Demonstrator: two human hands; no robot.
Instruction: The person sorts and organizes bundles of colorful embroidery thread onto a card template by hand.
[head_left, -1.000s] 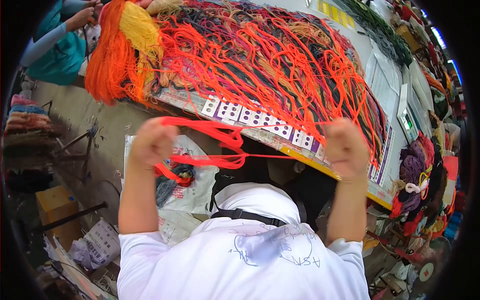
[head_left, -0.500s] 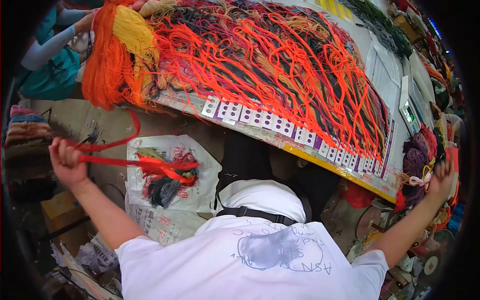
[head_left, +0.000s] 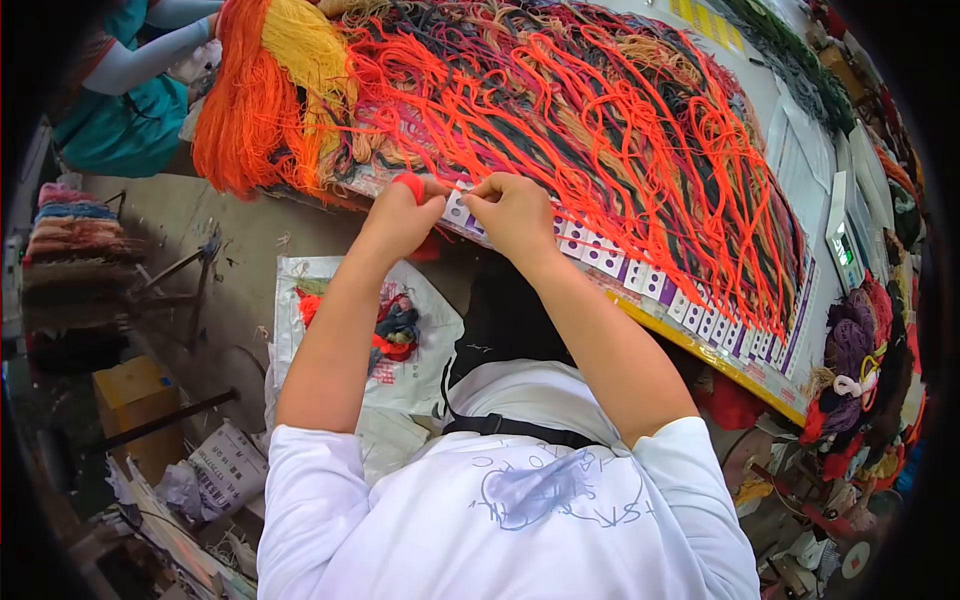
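Note:
My left hand [head_left: 402,216] is closed at the table's front edge, with a bundle of red yarn [head_left: 411,186] gripped in it. Just to its right, my right hand [head_left: 512,215] is pinched, fingertips pointing at the left one; what it holds is too small to tell. Between the two hands shows a white card with holes [head_left: 456,207], part of a row along the edge. Long orange-red strands [head_left: 610,150] lie over darker, multicoloured yarn on the table just beyond my hands.
Orange hanks [head_left: 240,120] hang at the table's left end, near a person in teal [head_left: 125,125]. A white bag [head_left: 435,345] with yarn scraps lies below. Purple yarn [head_left: 845,330] hangs at the right, near a device with a lit display [head_left: 845,245]. A cardboard box [head_left: 135,410] stands lower left.
Both hands have come inward from far apart to meet at the table edge. The red yarn stretched out from my left hand is now mostly out of sight. The view has shifted slightly.

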